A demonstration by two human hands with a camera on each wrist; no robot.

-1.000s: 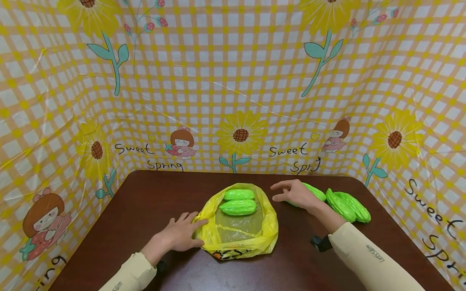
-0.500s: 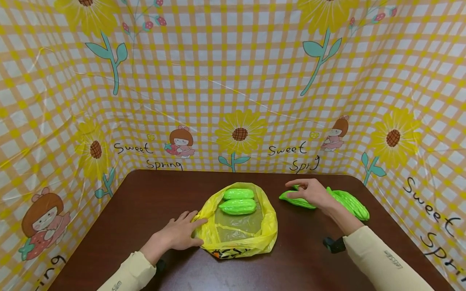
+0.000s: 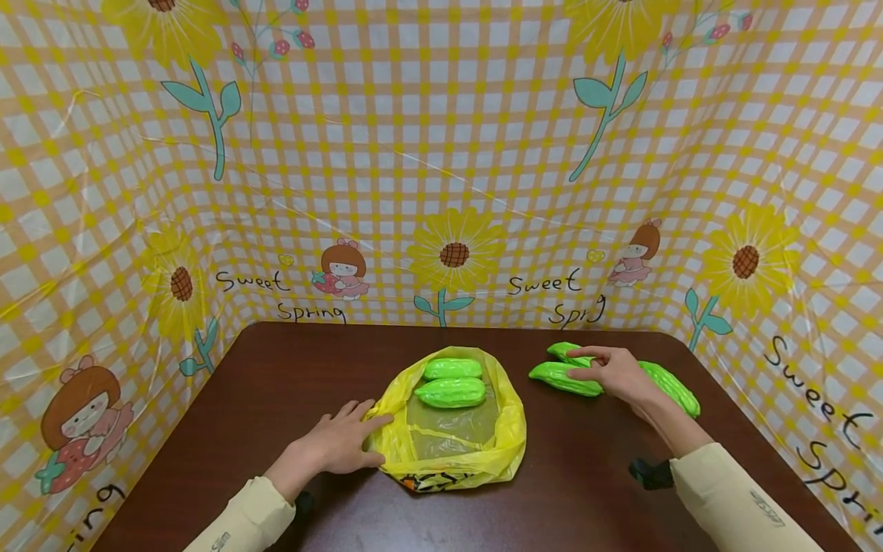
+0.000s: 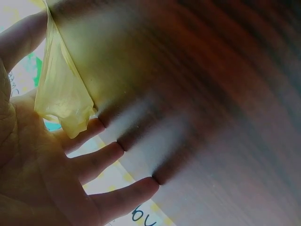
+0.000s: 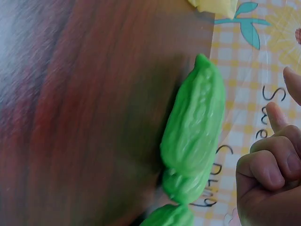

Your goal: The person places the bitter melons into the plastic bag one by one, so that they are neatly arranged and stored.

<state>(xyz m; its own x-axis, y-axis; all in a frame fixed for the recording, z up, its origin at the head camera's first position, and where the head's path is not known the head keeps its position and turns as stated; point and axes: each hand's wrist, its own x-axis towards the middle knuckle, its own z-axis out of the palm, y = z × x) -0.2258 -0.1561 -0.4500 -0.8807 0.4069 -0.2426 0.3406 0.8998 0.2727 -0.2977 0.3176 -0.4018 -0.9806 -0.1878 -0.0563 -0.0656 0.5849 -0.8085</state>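
A yellow plastic bag (image 3: 510, 437) stands with its mouth spread wide. Two shiny green bitter melons (image 3: 451, 392) lie side by side inside it. My left hand (image 3: 343, 443) rests at the bag's left side, fingers spread and fingertips on the table; in the left wrist view a fold of the bag (image 4: 66, 94) lies against them. My right hand (image 3: 617, 374) hovers over the bitter melons at the right, thumb and index finger stretched out apart, the other fingers bent, nothing between them. Below it lies a bitter melon (image 3: 562, 377), with another (image 3: 562, 350) just behind.
Further right, a bitter melon (image 3: 672, 387) is partly hidden by my right wrist. The dark brown table (image 3: 290, 368) is enclosed by a yellow checked cloth (image 3: 386, 230) with sunflowers. A black wrist device (image 3: 651, 474) hangs under the right forearm.
My right hand has moved right, away from the bag, and sits further over the bitter melons, uncovering two of them. The left hand and the bag have stayed in place.
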